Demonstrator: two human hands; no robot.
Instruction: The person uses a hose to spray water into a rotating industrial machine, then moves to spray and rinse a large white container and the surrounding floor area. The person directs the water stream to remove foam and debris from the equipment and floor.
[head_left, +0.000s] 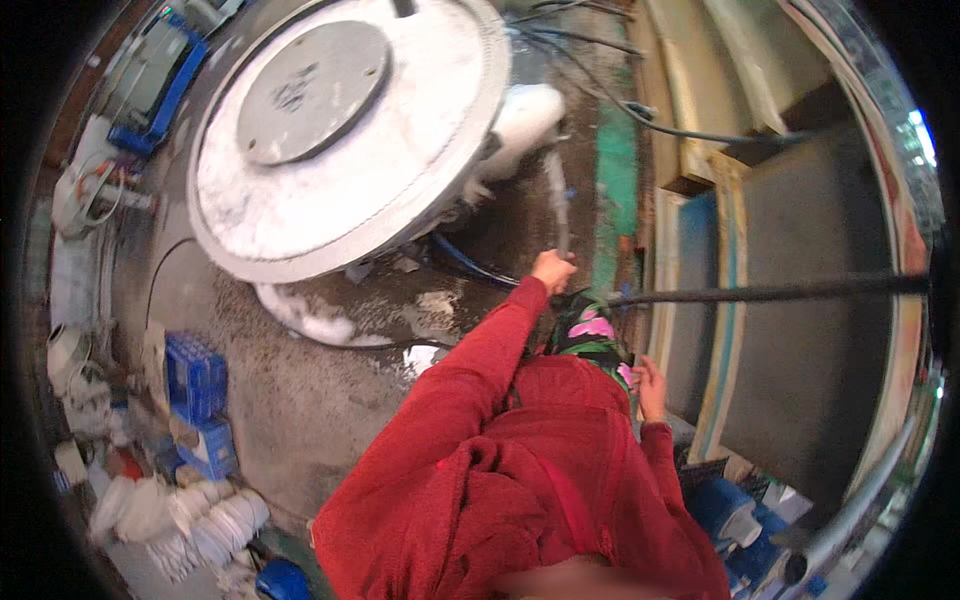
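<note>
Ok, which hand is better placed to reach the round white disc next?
Probably the left hand: it's extended forward, nearer the white disc. The right hand is farther back, beside the body.

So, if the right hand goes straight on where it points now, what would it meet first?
The right hand would probably meet the long dark hose or bar crossing ahead; depth is unclear, so it might pass over or under.
</note>
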